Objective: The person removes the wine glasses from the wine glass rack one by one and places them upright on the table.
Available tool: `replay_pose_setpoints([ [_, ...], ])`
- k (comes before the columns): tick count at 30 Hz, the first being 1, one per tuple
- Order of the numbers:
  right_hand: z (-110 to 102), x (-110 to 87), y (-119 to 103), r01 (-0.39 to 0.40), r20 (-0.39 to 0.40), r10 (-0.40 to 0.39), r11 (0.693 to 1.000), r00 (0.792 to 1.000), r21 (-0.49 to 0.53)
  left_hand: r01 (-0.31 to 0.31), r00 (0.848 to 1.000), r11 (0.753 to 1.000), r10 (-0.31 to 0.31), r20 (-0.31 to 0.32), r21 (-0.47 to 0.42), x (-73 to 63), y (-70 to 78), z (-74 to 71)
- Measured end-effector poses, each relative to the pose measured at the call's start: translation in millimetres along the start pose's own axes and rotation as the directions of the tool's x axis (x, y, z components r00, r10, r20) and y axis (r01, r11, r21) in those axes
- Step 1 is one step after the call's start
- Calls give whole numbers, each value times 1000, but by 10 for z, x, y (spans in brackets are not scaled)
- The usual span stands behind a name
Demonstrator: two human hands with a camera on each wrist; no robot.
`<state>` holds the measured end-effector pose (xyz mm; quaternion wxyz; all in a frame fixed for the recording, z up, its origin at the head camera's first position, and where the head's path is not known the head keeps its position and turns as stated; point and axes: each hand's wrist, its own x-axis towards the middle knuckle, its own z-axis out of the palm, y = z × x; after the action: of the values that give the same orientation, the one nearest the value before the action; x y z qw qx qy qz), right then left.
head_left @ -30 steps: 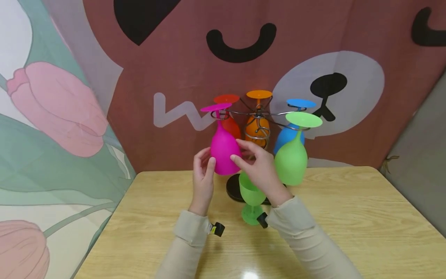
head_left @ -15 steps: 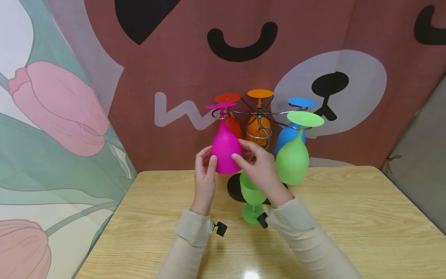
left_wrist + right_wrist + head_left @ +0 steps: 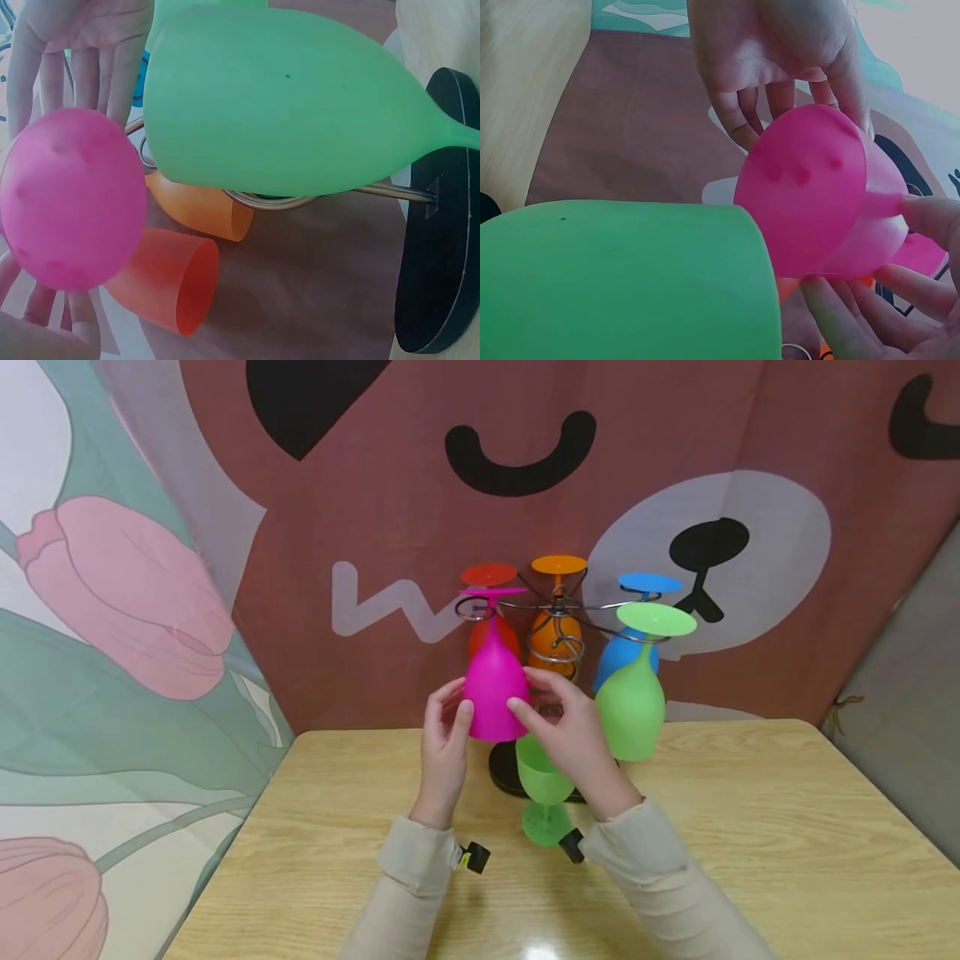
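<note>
A pink goblet [image 3: 497,697] hangs upside down between both hands, its foot level with a small wire ring [image 3: 474,607] on the rack's left and its stem at that ring's right side. From the left, my left hand [image 3: 444,760] holds the bowl with thumb in front and fingers behind. My right hand [image 3: 573,739] grips the bowl's right side the same way. The right wrist view looks toward the pink bowl's mouth [image 3: 802,195], with fingertips at its sides. Below the hands, a green goblet [image 3: 546,772] stands upright on the table, partly covered by the right hand.
The wire rack [image 3: 558,604] bears upside-down goblets: red [image 3: 489,575], orange [image 3: 559,564], blue [image 3: 649,582] and light green [image 3: 632,714]. Its black base [image 3: 507,770] sits on the wooden table [image 3: 337,827]. A printed cloth [image 3: 360,468] hangs behind.
Both hands have shifted slightly right with the pink goblet. Its foot has gone from tilted to nearly level, and its stem now shows further right against the ring.
</note>
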<state>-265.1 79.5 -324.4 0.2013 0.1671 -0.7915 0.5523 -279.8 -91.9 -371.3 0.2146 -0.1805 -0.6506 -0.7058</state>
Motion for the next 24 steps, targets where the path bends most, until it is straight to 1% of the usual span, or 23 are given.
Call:
replay_pose_setpoints([
  [4,-25,-42,8,9,-28,-9,1000,1000,27,-17,999,1000,17,35,2,-10,-22,-2],
  [7,-43,-71,9,28,-43,-27,999,999,26,-30,998,1000,30,57,-1,-19,-23,0],
  [14,-63,-146,27,37,-48,-35,999,998,31,-45,995,999,46,94,-16,-58,-17,-34],
  [18,-57,-203,17,41,-45,-39,998,998,51,-68,990,998,70,125,-18,-86,-22,-117],
  [21,-44,-268,-21,50,-38,-47,997,998,67,-90,984,996,92,151,-24,-110,-20,-218],
  [24,-26,-349,-66,77,-36,-74,994,997,75,-95,975,993,108,192,-75,-129,-21,-324],
])
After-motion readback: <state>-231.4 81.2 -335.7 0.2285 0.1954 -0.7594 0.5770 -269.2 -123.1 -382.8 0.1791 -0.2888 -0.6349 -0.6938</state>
